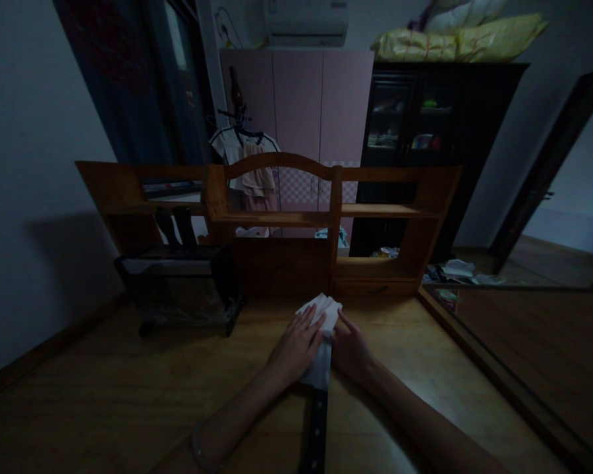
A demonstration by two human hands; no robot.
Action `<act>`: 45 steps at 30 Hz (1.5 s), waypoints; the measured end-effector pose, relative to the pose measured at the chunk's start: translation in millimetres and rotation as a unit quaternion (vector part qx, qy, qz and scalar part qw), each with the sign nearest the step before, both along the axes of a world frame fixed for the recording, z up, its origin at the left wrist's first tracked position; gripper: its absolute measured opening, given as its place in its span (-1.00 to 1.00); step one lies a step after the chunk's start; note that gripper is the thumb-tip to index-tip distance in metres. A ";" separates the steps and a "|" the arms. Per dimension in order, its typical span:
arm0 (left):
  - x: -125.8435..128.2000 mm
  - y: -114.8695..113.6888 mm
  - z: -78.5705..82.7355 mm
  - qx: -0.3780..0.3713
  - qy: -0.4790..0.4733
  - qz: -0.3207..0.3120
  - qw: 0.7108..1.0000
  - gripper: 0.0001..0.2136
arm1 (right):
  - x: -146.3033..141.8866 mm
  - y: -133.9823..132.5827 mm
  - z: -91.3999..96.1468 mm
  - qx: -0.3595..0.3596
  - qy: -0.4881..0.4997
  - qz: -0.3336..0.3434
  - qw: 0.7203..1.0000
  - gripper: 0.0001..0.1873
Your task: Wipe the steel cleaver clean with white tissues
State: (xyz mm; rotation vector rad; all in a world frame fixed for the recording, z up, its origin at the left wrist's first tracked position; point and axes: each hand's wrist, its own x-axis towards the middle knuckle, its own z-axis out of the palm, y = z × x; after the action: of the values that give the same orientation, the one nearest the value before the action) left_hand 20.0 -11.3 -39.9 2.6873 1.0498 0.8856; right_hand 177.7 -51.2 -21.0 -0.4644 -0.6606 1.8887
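Observation:
A white cloth or tissue [322, 315] lies on the wooden desk [128, 401] over the blade end of a dark-handled knife [316, 428] whose handle points toward me. My left hand [296, 345] rests flat on the cloth with its fingers stretched out. My right hand [352, 349] presses the cloth's right edge, its forefinger extended along it. The blade itself is hidden under the cloth.
A wooden shelf unit [336, 210] stands at the desk's back edge. A dark rack [178, 283] sits at the left. Behind are a pink wardrobe [321, 99], a dark cabinet [425, 131] and hanging clothes [250, 164]. The room is dim.

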 end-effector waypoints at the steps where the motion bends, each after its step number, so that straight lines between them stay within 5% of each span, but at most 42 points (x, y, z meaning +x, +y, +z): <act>1: -0.2 -1.5 0.5 -0.006 0.008 -0.003 1.000 -0.57 | -0.3 -0.4 0.6 0.003 -0.003 0.002 1.000 -0.51; 20: -2.1 -0.9 0.9 -0.004 0.020 -0.027 0.999 -0.57 | -0.6 3.3 -4.8 -0.003 0.023 -0.005 1.000 -0.53; 30: -5.2 -6.4 22.2 0.019 -0.165 0.066 0.984 -0.70 | -1.1 2.8 -5.3 -0.001 0.042 -0.005 0.999 -0.52; 35: -3.4 -7.3 21.7 0.055 -0.128 0.047 0.989 -0.75 | 1.2 3.3 -5.3 0.000 0.054 -0.016 0.998 -0.55; 45: -4.4 -4.0 16.8 0.006 0.031 -0.031 0.999 -0.61 | 2.8 3.3 -6.0 -0.012 0.059 -0.038 0.997 -0.58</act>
State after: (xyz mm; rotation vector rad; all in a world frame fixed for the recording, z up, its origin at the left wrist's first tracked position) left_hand 15.6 -15.3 -23.1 2.7573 0.9700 0.8072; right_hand 180.5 -48.0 -26.9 -0.3852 -0.5354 1.8380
